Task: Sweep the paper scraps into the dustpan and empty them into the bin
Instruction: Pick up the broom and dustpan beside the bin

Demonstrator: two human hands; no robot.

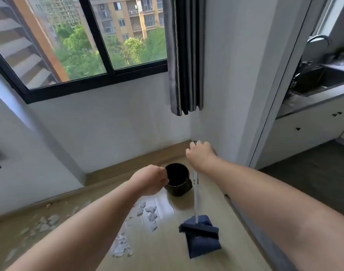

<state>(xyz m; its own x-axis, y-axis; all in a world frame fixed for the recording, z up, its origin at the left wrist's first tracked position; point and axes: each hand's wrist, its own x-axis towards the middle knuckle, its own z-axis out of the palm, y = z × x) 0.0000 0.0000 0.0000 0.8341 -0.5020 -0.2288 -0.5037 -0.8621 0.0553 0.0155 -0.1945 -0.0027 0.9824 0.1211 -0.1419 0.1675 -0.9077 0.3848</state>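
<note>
White paper scraps (pixel 150 212) lie scattered over the wooden floor, in a band running from the left wall towards the middle. A small black bin (pixel 183 184) stands near the skirting board. To its right, a dark blue dustpan (pixel 203 246) rests on the floor with a blue brush (pixel 198 229) clipped over it on a long white handle (pixel 196 196). My right hand (pixel 201 153) grips the top of that handle. My left hand (pixel 151 180) is a closed fist just left of the bin's rim, with nothing visible in it.
A white wall with a window and a grey curtain (pixel 184 55) faces me. The room corner is right behind the bin. A doorway on the right opens to a kitchen counter with a sink (pixel 321 79).
</note>
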